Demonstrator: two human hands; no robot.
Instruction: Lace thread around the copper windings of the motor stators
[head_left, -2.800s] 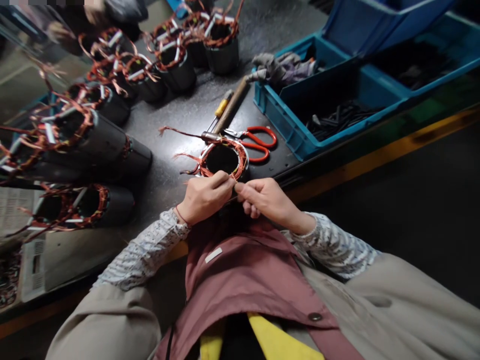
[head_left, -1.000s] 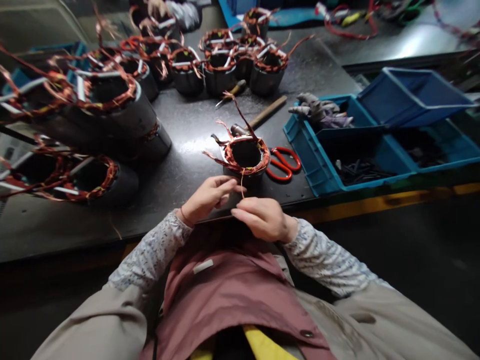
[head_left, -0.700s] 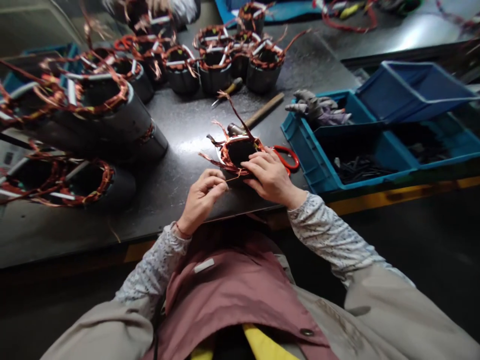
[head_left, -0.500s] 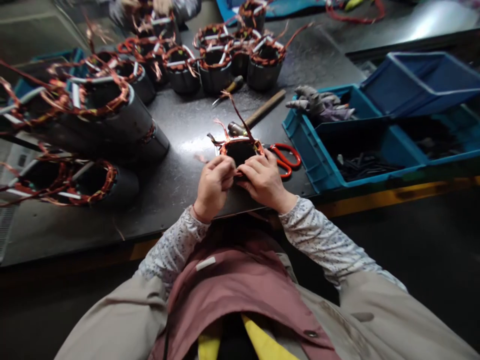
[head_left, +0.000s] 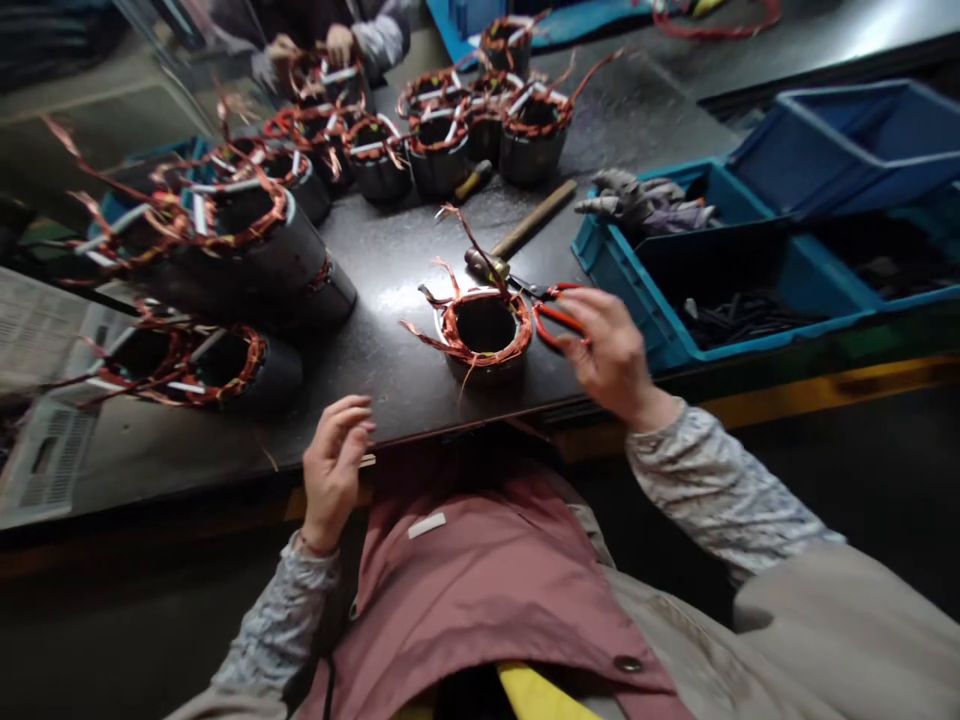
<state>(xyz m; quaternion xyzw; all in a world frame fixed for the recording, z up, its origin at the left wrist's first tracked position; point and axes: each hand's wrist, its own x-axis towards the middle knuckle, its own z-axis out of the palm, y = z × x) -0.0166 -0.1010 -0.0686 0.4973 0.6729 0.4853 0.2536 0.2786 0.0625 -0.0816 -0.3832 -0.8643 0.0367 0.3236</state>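
Observation:
A motor stator (head_left: 491,375), a dark cylinder ringed with copper windings, stands upright near the bench's front edge. Several wire ends stick up and out from its rim, and neither hand touches it. My right hand (head_left: 611,350), just right of the stator, has its thumb and fingers closed on the red handles of a pair of scissors (head_left: 556,318). The blades point toward the hammer head and are partly hidden behind a wire. My left hand (head_left: 337,465) hovers at the bench edge, left of the stator, with loosely bent fingers and nothing clearly held.
Behind the stator lies a hammer (head_left: 532,220). More wound stators (head_left: 247,225) are stacked at left and stand in a group (head_left: 439,150) farther back. Blue bins (head_left: 705,350) with dark pieces and gloves (head_left: 649,205) sit at right. A co-worker's hands (head_left: 311,48) work across the bench.
Both hands have left the stator's rim. My left hand moved left and toward me; my right hand moved right onto the scissors. The stator's front wires are now uncovered.

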